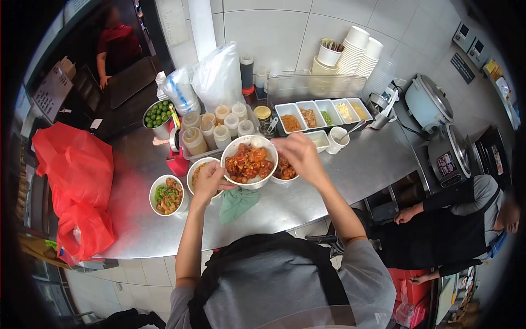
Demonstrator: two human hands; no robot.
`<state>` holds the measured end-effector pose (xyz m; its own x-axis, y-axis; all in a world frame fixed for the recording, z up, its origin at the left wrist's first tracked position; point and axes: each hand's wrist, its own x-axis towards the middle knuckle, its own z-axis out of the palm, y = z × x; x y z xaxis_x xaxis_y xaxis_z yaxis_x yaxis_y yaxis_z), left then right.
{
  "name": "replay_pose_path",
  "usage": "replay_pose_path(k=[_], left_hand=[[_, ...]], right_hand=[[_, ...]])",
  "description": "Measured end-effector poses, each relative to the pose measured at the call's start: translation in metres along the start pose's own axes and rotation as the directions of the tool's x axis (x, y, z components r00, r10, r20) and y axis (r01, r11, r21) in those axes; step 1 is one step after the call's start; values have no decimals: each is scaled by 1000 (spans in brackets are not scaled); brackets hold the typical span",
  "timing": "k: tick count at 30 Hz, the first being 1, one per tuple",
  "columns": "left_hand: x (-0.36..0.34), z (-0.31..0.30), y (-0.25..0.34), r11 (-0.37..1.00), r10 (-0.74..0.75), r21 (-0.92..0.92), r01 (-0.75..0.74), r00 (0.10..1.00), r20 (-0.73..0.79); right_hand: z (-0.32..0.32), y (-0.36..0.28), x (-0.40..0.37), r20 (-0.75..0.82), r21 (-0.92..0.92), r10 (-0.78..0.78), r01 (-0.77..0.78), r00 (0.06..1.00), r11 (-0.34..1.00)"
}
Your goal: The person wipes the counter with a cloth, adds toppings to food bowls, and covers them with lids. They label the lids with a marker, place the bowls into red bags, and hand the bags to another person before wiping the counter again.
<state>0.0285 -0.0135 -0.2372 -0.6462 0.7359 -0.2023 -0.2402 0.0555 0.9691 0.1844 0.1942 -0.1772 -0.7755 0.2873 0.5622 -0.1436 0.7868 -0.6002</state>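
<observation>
A white paper bowl (249, 185) of saucy reddish-brown meat pieces (249, 163) is tilted toward me. My left hand (208, 180) is closed on its lower left side. My right hand (300, 156) is at the bowl's upper right rim, fingers bent together; what they hold, if anything, is hidden. Partly behind the bowl, at right, stands another bowl of meat (285, 171). A third bowl (196, 165) is partly covered by my left hand. Farther left stands a bowl with meat and chopped greens (168, 196). A green cloth (239, 205) lies below the tilted bowl.
Squeeze bottles (194, 141) and a topping tray (315, 116) line the counter's back. Stacked paper cups (353, 52) stand behind. A red bag (74, 181) is at left; rice cookers (430, 101) are at right. A co-worker's hand (408, 213) is on the right.
</observation>
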Motion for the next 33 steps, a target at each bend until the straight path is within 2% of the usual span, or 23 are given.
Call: replay_pose_path(k=[1,3,6,9,10,13,14,15,16,17,18,19,20,21,23,26,27,33], left_hand=[[-2,1,-1,1000,7,5,-7,1000,-4],[-8,2,-2,999,30,-11,-31,999,-23],[-22,-3,-4,997,54,-47,-57,996,-68],[-50,-10,0,994,83,-56,-94,983,-166],[-62,-13,1,994,91,-43,-102,973,-211],[-109,-22,7,989,84,-78,-123,920,-383],[-126,-27,4,986,73,-100,-134,883,-463],[-142,-35,-1,985,76,-92,-144,852,-519],[-161,-40,-5,982,70,-100,-157,808,-585],[-180,-47,-9,979,64,-107,-174,757,-650],[-197,-52,-12,978,64,-90,-187,683,-728],[-213,-58,-15,978,62,-73,-195,609,-791],[-226,-63,-19,978,61,-58,-202,539,-840],[-234,-67,-26,977,70,-33,-208,469,-880],[-250,-83,-31,981,75,7,-194,346,-935],[-254,-124,-53,987,49,4,-161,279,-959],[-253,-139,-58,989,36,-3,-145,265,-964],[-225,-241,-110,966,-56,-138,-218,344,-937]], right_hand=[[0,18,4,-5,228,141,-136,990,964],[0,65,13,-26,128,321,-315,947,940],[24,147,23,-247,-325,207,-283,947,903],[47,198,33,-206,-548,237,-312,949,776],[51,205,37,-170,-543,309,-351,936,763],[45,206,30,-331,-711,-101,-178,938,681],[36,221,26,-319,-648,-190,-67,929,759],[17,195,15,-219,-544,58,-171,974,822],[9,191,5,-143,-530,427,-433,893,729],[0,195,-20,-72,-511,348,-334,935,792],[-16,169,-31,156,-501,500,-368,852,783],[-19,175,-58,312,-319,552,-462,773,827],[-21,155,-70,428,-181,662,-660,615,729],[-15,157,-88,465,-153,733,-770,497,619],[4,125,-100,460,157,772,-896,439,415],[31,113,-111,288,567,805,-770,519,293],[36,113,-113,269,558,812,-771,518,307],[44,104,-124,98,530,847,-748,523,400]])
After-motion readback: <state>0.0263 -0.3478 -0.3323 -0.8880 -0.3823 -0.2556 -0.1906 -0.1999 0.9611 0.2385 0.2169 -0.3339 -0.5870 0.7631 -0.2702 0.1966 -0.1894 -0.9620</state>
